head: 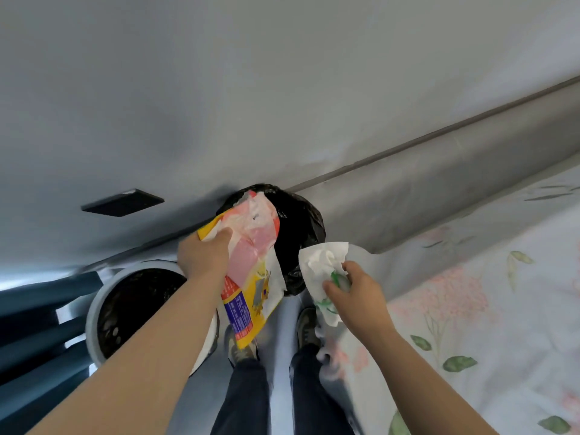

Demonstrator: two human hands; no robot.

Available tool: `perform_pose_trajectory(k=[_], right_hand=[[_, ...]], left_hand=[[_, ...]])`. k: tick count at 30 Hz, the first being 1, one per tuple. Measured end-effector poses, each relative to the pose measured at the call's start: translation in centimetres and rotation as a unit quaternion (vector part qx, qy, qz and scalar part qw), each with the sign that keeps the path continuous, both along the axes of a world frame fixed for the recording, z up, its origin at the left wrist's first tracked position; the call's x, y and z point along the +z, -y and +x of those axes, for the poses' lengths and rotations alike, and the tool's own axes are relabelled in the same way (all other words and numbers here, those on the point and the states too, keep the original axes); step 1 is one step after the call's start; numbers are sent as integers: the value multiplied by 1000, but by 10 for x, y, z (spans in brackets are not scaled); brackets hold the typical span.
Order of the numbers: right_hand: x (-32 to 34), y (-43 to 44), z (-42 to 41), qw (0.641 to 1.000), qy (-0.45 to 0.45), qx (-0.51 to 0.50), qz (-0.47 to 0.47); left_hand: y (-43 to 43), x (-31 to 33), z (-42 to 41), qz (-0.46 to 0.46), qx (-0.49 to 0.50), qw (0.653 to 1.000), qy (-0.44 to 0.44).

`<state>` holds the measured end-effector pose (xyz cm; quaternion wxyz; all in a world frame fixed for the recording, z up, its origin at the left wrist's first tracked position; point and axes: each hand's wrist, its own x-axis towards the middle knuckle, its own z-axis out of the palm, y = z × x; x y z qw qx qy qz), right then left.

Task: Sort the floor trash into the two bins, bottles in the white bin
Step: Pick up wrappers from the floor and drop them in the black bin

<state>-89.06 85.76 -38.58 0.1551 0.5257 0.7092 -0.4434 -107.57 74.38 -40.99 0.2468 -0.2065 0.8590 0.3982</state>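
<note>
Seen from the head camera, the left hand (201, 255) grips a yellow-and-pink wrapper (254, 246) over the black-bagged bin (304, 224). The right hand (357, 293) pinches crumpled paper (323, 259) beside it. With 2 bins so close, the long wrapper could catch the rim and spill toward the white bin (91, 309).

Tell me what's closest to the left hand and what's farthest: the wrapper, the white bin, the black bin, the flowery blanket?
1. Wrapper, gripped by the left hand.
2. White bin at its left and black bin ahead: too close to call.
3. Flowery blanket, far right.
</note>
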Motion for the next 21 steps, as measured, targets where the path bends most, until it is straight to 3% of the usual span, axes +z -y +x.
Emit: perform_pose_trajectory(k=[9, 21], right_hand=[[-28, -10, -5, 1000, 0, -6, 3], [-65, -7, -12, 1000, -10, -11, -9]], left_hand=[[-20, -17, -8, 94, 29, 992, -83], [-42, -79, -4, 136, 137, 980, -53]])
